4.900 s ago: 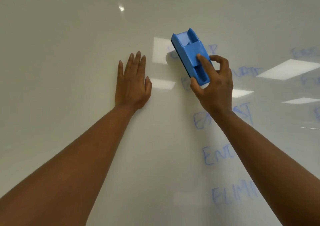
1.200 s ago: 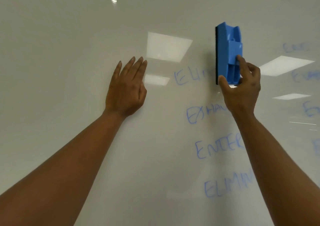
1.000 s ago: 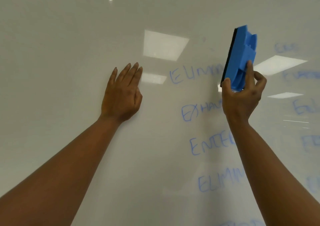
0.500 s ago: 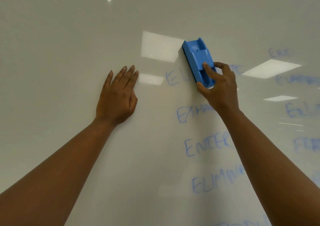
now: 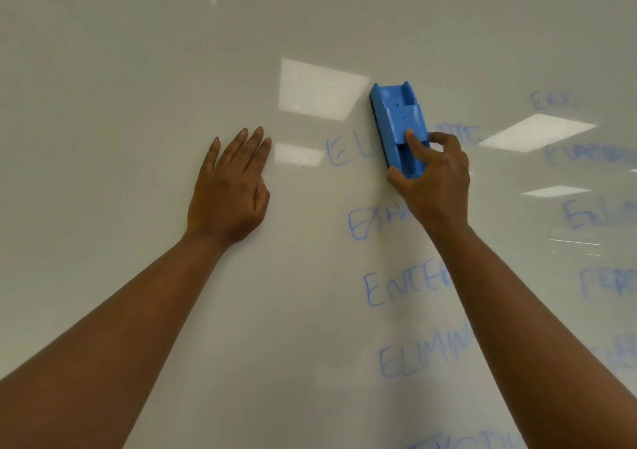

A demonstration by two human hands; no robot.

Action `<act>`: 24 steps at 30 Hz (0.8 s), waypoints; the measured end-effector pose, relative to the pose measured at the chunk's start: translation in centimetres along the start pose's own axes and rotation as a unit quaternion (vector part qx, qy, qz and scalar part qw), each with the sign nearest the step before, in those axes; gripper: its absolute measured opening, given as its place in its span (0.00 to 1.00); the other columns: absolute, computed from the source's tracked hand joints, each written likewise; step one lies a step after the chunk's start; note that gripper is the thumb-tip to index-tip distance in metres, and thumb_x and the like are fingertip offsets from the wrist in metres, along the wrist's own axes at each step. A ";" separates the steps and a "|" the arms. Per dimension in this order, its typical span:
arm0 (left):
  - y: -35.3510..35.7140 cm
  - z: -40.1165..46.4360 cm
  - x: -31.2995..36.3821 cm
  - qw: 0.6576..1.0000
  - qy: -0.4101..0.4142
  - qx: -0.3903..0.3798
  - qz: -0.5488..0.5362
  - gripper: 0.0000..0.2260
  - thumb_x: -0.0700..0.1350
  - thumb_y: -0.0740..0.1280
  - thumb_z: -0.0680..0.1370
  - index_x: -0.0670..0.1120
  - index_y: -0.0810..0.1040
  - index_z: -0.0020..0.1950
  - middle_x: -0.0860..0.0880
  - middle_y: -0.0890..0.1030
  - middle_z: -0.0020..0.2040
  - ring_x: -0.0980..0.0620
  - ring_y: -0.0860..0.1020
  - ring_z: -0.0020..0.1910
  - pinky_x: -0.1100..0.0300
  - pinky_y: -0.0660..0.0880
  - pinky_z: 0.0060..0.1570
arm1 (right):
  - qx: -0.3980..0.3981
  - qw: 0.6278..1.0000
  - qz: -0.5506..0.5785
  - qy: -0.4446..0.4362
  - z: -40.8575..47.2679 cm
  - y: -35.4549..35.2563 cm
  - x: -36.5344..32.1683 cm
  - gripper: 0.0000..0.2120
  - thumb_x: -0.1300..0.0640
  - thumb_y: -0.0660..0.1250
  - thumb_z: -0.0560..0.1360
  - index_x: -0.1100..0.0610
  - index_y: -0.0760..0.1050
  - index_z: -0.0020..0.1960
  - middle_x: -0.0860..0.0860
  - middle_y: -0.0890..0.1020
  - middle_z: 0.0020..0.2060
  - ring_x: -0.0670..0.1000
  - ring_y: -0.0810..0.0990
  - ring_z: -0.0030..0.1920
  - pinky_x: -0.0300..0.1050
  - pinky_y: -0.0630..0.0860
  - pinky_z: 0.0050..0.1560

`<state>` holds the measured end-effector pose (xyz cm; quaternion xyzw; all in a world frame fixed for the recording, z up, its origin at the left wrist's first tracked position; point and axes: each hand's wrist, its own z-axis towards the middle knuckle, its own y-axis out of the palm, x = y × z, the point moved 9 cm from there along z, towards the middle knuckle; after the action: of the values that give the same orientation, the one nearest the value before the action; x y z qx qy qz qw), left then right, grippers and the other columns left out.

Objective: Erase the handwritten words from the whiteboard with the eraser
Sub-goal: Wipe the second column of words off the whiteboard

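Left hand (image 5: 229, 190) flat on the whiteboard (image 5: 120, 69), fingers straight, holding nothing, bracing. Right hand (image 5: 432, 176) curled round the lower end of the blue eraser (image 5: 398, 128), thumb on one side, fingers over the back, pad against the board across the top word (image 5: 339, 152) of the near column.

Best done by keeping the pad flat, pressing evenly and sweeping along the whole word, overlapping passes so no faint strokes remain. Then down the column (image 5: 406, 286) toward the lower edge, line by line. Farther toward the right edge, a second column (image 5: 593, 214) of blue words awaits; probably worth shifting the bracing hand before reaching that far.
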<state>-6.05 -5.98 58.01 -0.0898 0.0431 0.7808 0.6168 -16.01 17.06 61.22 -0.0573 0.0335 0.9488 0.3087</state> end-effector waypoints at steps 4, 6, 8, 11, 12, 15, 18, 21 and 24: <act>0.0 0.0 0.0 1.000 -0.001 -0.003 0.001 0.25 0.41 0.53 0.75 0.39 0.64 0.72 0.42 0.64 0.73 0.43 0.62 0.73 0.45 0.53 0.72 | 0.022 0.997 -0.001 0.078 0.9 -1.2 2.2 0.27 0.53 0.70 0.71 0.51 0.68 0.69 0.56 0.69 0.63 0.58 0.68 0.61 0.43 0.66 0.56; 0.1 0.0 0.0 1.000 -0.001 -0.003 0.001 0.25 0.41 0.53 0.75 0.39 0.64 0.72 0.42 0.64 0.73 0.43 0.62 0.73 0.45 0.53 0.72 | 0.031 0.994 0.008 0.105 0.9 -1.4 2.4 0.28 0.53 0.70 0.71 0.53 0.67 0.69 0.57 0.69 0.62 0.58 0.69 0.60 0.44 0.67 0.57; 0.1 0.0 -0.1 1.000 -0.002 -0.003 0.001 0.25 0.41 0.53 0.75 0.39 0.64 0.72 0.42 0.64 0.73 0.43 0.62 0.73 0.45 0.53 0.72 | 0.037 0.992 0.018 0.118 0.4 -1.1 1.9 0.28 0.53 0.70 0.71 0.53 0.67 0.69 0.57 0.69 0.61 0.57 0.70 0.60 0.42 0.67 0.56; 0.2 -0.1 0.0 1.000 -0.004 -0.004 0.001 0.25 0.41 0.53 0.75 0.39 0.64 0.73 0.42 0.64 0.73 0.43 0.61 0.73 0.45 0.52 0.72 | 0.040 0.992 0.030 0.120 -0.7 -0.4 0.8 0.28 0.52 0.70 0.70 0.53 0.67 0.69 0.57 0.69 0.61 0.56 0.70 0.59 0.38 0.64 0.51; 0.2 -0.1 -0.1 1.000 -0.004 -0.005 0.001 0.25 0.41 0.53 0.75 0.39 0.64 0.73 0.42 0.64 0.73 0.43 0.61 0.73 0.45 0.53 0.72 | 0.038 0.992 0.030 0.114 -1.0 -0.2 0.3 0.28 0.52 0.70 0.70 0.52 0.68 0.69 0.56 0.69 0.61 0.56 0.70 0.59 0.37 0.63 0.50; 0.1 -0.1 -0.1 1.000 -0.005 -0.004 -0.001 0.25 0.41 0.53 0.75 0.39 0.64 0.73 0.42 0.64 0.73 0.43 0.61 0.73 0.45 0.53 0.72 | 0.022 0.995 0.029 0.089 -1.6 0.1 -1.0 0.28 0.51 0.70 0.71 0.52 0.67 0.69 0.56 0.68 0.61 0.55 0.70 0.59 0.36 0.62 0.50; 0.1 -0.1 0.0 1.000 -0.005 -0.001 -0.001 0.25 0.41 0.53 0.75 0.39 0.64 0.73 0.41 0.64 0.73 0.43 0.62 0.73 0.44 0.53 0.72 | -0.006 0.997 0.031 0.063 -2.0 0.7 -2.6 0.28 0.51 0.70 0.70 0.51 0.67 0.69 0.55 0.68 0.62 0.54 0.68 0.59 0.36 0.61 0.50; 0.1 -0.1 0.0 1.000 -0.003 0.000 0.001 0.25 0.41 0.53 0.75 0.39 0.64 0.72 0.41 0.64 0.73 0.43 0.62 0.73 0.45 0.53 0.72 | -0.030 0.999 0.032 0.013 -3.0 1.3 -5.1 0.28 0.51 0.70 0.70 0.50 0.68 0.68 0.55 0.68 0.62 0.54 0.68 0.59 0.36 0.61 0.48; 0.2 -0.2 -0.1 1.000 -0.004 -0.005 0.003 0.25 0.42 0.53 0.75 0.38 0.64 0.72 0.40 0.65 0.73 0.42 0.62 0.73 0.45 0.53 0.72 | -0.052 0.998 0.032 -0.032 -4.4 2.0 -7.1 0.28 0.51 0.70 0.70 0.50 0.68 0.68 0.55 0.68 0.63 0.54 0.67 0.59 0.38 0.63 0.46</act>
<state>-6.20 -6.10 57.85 -0.0900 0.0371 0.7830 0.6143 -11.07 10.86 57.81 -0.0421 -0.0235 0.9600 0.2759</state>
